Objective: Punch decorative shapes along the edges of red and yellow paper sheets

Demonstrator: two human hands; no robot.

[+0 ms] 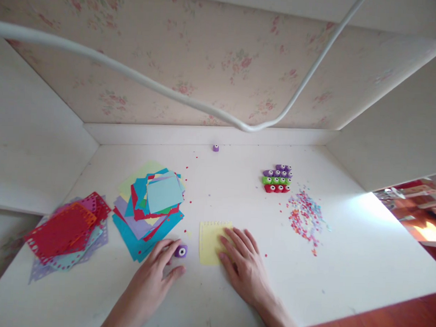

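My left hand (156,272) rests on the white desk (238,193), its fingers curved loosely round a small purple paper punch (181,251); the fingertips touch or nearly touch it. My right hand (243,265) lies flat with fingers spread on the right part of a pale yellow paper square (210,239), which has a row of punched holes along its top edge. The punch stands just left of the yellow sheet.
A loose pile of coloured paper squares (150,206) lies at left centre. A stack of punched sheets (63,234) sits at far left. Rows of purple, green and red punches (277,179) stand at right, beside scattered confetti (305,216). A lone purple punch (215,147) sits by the back wall.
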